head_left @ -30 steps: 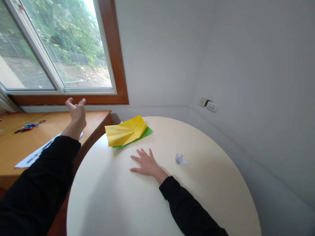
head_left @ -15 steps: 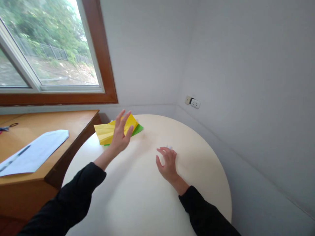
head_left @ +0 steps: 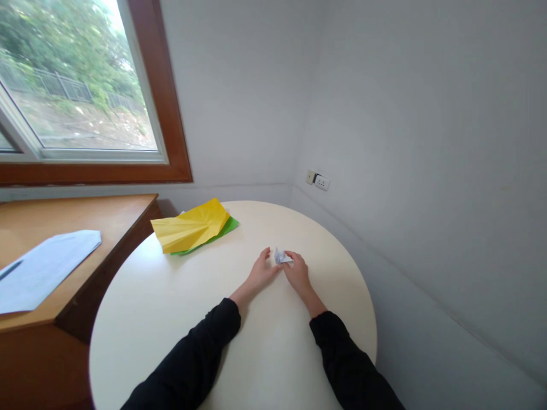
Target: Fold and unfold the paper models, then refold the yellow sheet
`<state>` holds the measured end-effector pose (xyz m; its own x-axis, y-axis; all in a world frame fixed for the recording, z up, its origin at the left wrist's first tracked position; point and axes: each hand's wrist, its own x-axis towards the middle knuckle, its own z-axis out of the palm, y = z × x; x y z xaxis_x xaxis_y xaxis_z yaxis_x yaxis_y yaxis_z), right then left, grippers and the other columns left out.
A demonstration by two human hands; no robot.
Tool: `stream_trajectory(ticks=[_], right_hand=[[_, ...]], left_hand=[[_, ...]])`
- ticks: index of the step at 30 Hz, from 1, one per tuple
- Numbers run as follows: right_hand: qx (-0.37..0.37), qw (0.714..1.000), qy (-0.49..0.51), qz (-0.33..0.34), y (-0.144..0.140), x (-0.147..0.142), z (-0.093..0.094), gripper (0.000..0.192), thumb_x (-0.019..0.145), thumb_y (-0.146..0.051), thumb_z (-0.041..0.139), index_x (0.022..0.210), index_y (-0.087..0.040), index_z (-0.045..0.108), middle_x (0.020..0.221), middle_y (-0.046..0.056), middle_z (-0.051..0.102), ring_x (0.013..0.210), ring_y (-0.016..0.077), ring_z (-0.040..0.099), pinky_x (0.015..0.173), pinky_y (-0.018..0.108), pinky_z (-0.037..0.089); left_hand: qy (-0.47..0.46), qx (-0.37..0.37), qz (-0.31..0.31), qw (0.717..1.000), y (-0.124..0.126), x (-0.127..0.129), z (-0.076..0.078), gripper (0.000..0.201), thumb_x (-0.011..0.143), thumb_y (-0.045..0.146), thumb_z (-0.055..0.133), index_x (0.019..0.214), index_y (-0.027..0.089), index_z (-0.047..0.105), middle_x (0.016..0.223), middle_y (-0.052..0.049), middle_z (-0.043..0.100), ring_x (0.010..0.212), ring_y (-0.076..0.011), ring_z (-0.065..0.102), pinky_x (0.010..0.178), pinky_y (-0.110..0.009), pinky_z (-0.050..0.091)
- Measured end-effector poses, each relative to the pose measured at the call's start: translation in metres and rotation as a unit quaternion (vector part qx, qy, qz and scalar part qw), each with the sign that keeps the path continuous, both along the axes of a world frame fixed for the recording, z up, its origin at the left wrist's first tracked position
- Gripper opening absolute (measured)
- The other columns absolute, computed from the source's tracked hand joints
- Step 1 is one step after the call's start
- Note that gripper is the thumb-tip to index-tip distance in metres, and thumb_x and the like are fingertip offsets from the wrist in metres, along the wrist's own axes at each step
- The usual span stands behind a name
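Observation:
A small folded piece of white paper with pointed corners rests near the middle of the round table. On its left side, my left hand curves with fingers apart; the thumb tip lies by the paper's lower edge, and whether it presses there I cannot tell. My right hand has its thumb and fingers closed on the right part of the paper. Both forearms, in black sleeves, reach in from the bottom of the head view.
Creased yellow paper lies over green paper on the round white table, far left. A wooden desk at left holds a white sheet with a pen. Walls and a window stand behind.
My left hand has come down and right, away from the yellow paper, to the small white paper. My right hand has taken hold of that paper. The view has shifted slightly right.

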<state>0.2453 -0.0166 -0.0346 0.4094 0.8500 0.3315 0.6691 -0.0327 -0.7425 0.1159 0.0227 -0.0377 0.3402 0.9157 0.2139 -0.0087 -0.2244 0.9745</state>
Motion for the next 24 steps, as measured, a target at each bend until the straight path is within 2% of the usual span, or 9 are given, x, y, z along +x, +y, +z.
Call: stream_trajectory(ticks=[3, 6, 14, 24], right_hand=[[0.010, 0.999, 0.021, 0.027, 0.005, -0.007, -0.001, 0.029, 0.070, -0.025, 0.048, 0.095, -0.019, 0.061, 0.102, 0.009, 0.066, 0.099, 0.0230, 0.058, 0.091, 0.039, 0.042], [0.021, 0.997, 0.050, 0.055, 0.012, -0.014, -0.002, 0.022, 0.072, -0.028, 0.048, 0.088, -0.019, 0.061, 0.094, 0.008, 0.067, 0.090, 0.0211, 0.061, 0.085, 0.037, 0.046], [0.033, 0.985, 0.110, 0.132, 0.033, -0.045, -0.002, 0.026, 0.073, -0.041, 0.051, 0.081, -0.018, 0.059, 0.079, 0.007, 0.067, 0.076, 0.0199, 0.062, 0.071, 0.032, 0.048], [0.060, 0.970, 0.132, 0.195, 0.088, -0.077, -0.001, 0.022, 0.070, -0.039, 0.055, 0.071, -0.018, 0.058, 0.073, 0.003, 0.063, 0.070, 0.0168, 0.057, 0.068, 0.029, 0.045]], left_hand=[[-0.023, 0.004, -0.011, 1.000, 0.000, 0.001, 0.001, 0.040, 0.061, 0.020, 0.074, 0.098, 0.017, 0.060, 0.104, -0.012, 0.065, 0.101, -0.0262, 0.058, 0.092, -0.040, 0.041], [-0.051, -0.010, 0.005, 0.999, 0.002, -0.004, 0.002, 0.027, 0.062, 0.020, 0.072, 0.087, 0.017, 0.061, 0.092, -0.009, 0.067, 0.089, -0.0231, 0.062, 0.086, -0.037, 0.044], [-0.133, -0.075, 0.082, 0.985, 0.020, -0.029, 0.003, 0.020, 0.064, 0.027, 0.071, 0.077, 0.015, 0.062, 0.081, -0.007, 0.068, 0.077, -0.0190, 0.063, 0.075, -0.031, 0.047], [-0.227, -0.170, 0.132, 0.950, 0.060, -0.063, 0.001, 0.030, 0.054, 0.036, 0.078, 0.067, 0.016, 0.060, 0.067, -0.003, 0.066, 0.062, -0.0140, 0.061, 0.063, -0.027, 0.047]])
